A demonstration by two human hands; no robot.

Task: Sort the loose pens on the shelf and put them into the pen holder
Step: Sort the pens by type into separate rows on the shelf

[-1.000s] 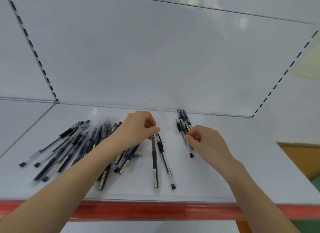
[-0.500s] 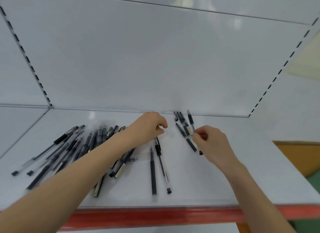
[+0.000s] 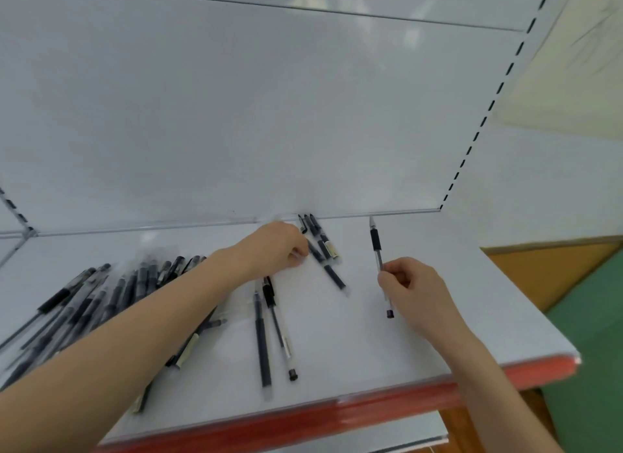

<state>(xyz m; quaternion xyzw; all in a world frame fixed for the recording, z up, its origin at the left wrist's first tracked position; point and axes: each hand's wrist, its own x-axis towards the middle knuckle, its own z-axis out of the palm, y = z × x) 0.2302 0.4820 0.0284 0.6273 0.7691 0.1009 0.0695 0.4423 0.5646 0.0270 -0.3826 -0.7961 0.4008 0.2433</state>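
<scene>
Black and clear pens lie loose on a white shelf point(image 3: 455, 304). A big heap of pens point(image 3: 111, 294) covers the left side, partly hidden under my left forearm. Two pens point(image 3: 269, 331) lie side by side in the middle. A small group of pens point(image 3: 323, 246) lies by the back wall. My left hand point(image 3: 276, 246) is curled beside that group, its fingertips at one of those pens. My right hand point(image 3: 414, 290) pinches a single pen point(image 3: 377, 246) with a black grip, its tip pointing to the back wall. No pen holder is in view.
The shelf has a red front edge point(image 3: 337, 415) and a white back panel point(image 3: 236, 115) with slotted uprights point(image 3: 485, 115) at both sides. A lower shelf point(image 3: 371, 442) shows below. Right of the shelf are a wooden surface point(image 3: 553, 270) and green floor point(image 3: 593, 351).
My right hand has carried one pen away from the back group to the right. My left hand has moved from the middle pens towards the back group. The camera has swung right.
</scene>
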